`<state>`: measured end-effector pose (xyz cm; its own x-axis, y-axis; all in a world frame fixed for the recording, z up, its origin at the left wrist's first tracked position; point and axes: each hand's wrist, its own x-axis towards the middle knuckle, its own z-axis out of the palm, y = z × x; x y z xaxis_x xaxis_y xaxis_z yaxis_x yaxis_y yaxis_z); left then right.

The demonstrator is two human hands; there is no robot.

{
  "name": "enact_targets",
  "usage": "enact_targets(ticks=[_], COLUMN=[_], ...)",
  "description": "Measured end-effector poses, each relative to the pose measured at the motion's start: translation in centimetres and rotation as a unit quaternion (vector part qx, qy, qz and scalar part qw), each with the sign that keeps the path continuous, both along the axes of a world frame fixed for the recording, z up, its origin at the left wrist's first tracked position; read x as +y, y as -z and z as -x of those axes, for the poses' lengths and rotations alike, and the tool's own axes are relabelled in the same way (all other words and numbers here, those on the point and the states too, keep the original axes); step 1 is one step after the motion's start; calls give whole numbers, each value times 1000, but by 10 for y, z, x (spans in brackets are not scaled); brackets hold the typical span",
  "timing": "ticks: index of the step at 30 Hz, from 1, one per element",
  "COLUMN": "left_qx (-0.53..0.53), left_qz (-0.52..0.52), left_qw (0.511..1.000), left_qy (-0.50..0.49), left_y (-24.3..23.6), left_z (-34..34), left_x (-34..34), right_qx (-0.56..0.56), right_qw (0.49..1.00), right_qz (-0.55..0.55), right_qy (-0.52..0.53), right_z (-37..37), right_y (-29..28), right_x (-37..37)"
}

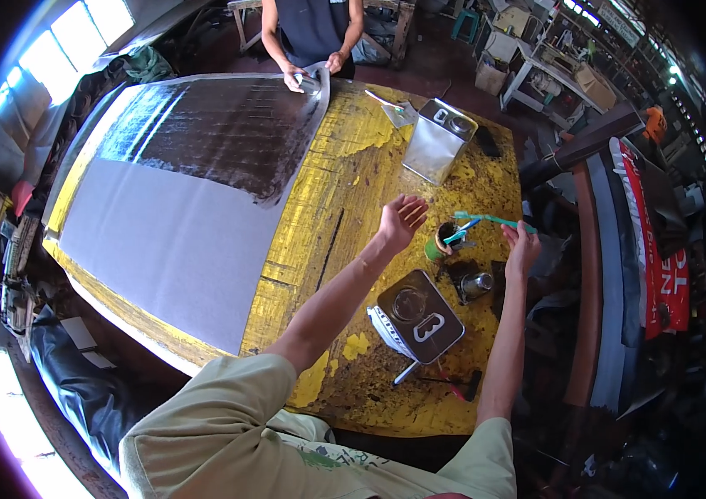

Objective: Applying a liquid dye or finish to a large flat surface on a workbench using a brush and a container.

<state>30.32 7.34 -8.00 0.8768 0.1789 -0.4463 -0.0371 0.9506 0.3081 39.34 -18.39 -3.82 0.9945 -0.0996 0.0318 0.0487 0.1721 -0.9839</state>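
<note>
My right hand (519, 245) grips a long, slim green brush (494, 219) over a green pot (437, 247) with blue-handled tools in it. My left hand (403, 218) is raised to the left of the pot, fingers apart and holding nothing. Below them stand a square metal can (417, 316) with a black handle and a small metal cup (476, 284) on the yellow, stained worktable (295, 274). Farther back is a second metal can (436, 145). A large grey sheet (162, 241), darkened on its upper part, covers the left of the table.
A co-worker (311, 33) stands across the table, both hands on the sheet's far corner and a small tool. Rolls of material (652, 249) lie along the right side, a cluttered shelf (552, 75) stands behind at right, and a dark draped bundle (78, 391) is at lower left.
</note>
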Motion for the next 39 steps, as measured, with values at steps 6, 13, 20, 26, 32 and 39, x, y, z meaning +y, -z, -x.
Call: enact_targets(ticks=[6, 13, 20, 26, 32, 39], left_qx=[-33, -130, -51, -25, 12, 28], left_qz=[101, 231, 122, 126, 79, 26], left_qw=[994, 964, 991, 992, 996, 997], left_qy=[-4, -20, -26, 5, 42, 63], left_y=[-25, -41, -16, 6, -12, -10], left_z=[-47, -47, -47, -18, 10, 42], left_x=[-30, -36, -31, -11, -2, 12], right_qx=[-28, -115, -150, -196, -126, -73], right_qw=[997, 991, 988, 943, 887, 876], right_qz=[-46, 13, 43, 266, 427, 445], right_qy=[-62, -72, -21, -36, -122, -170], right_z=[25, 34, 40, 49, 55, 36], right_y=[-30, -29, -38, -14, 3, 21], right_x=[43, 48, 18, 5, 24, 8])
